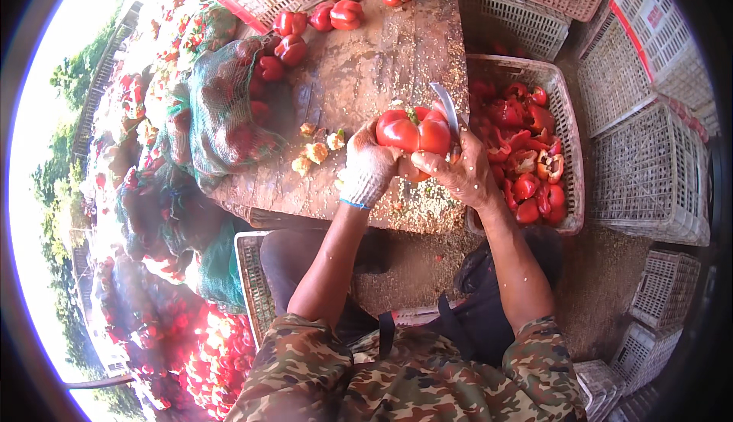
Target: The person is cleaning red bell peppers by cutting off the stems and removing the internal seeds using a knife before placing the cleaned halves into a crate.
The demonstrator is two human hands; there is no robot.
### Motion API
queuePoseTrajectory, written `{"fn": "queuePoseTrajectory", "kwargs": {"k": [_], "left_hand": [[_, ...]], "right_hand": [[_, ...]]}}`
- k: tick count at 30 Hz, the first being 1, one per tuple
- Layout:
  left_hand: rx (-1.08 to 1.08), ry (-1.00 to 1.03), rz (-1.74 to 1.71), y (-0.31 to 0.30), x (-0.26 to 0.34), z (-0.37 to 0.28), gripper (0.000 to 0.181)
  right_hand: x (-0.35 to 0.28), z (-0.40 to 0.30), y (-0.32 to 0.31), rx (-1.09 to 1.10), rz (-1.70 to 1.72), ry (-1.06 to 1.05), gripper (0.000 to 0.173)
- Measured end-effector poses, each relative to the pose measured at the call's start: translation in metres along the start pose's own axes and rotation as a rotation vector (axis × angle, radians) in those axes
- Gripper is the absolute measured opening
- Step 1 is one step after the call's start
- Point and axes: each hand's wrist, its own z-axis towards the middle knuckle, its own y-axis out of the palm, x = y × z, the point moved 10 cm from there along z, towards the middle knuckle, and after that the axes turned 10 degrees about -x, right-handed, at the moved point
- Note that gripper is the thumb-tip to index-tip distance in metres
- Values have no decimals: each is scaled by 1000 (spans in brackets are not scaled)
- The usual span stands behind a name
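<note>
A large red bell pepper point(415, 131) with a green stem rests in my left hand point(369, 161), which wears a white knit glove with a blue cuff edge. My bare right hand point(467, 173) grips a knife whose curved blade point(448, 104) points up beside the pepper's right side; its fingers also touch the pepper. Both hands are above the near right part of a wooden table point(366, 72). Several cut-out seed cores point(316, 152) lie left of my gloved hand, and loose seeds are scattered around.
Right of the table stands a plastic crate point(572, 153) of cut red peppers point(527, 187). A green mesh sack point(223, 112) with peppers spills onto the table's left side. Whole peppers point(346, 15) lie at the far end. Stacked crates point(647, 170) line the right.
</note>
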Motion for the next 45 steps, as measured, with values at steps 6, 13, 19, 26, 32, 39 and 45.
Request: {"fn": "queuePoseTrajectory", "kwargs": {"k": [6,13,19,26,32,39,45], "left_hand": [[35,61,348,2,3,-26,48],[-73,12,175,-10,-39,-18,35],[-38,131,133,-26,-77,-20,37],[-102,-179,-525,-10,-115,-18,21],[-182,-150,-635,-6,-127,-10,27],[-357,-95,-948,19,-84,-23,64],[-425,-154,-692,-21,-68,2,62]], "right_hand": [[4,-10,8,-73,179,98,67],[9,-19,16,-173,248,50,56],[5,-23,19,-249,286,186,47],[15,-28,20,-264,322,379,39],[53,-31,22,-237,419,341,37],[69,-34,24,-132,751,239,41],[63,-26,5,-136,517,248,40]]}}
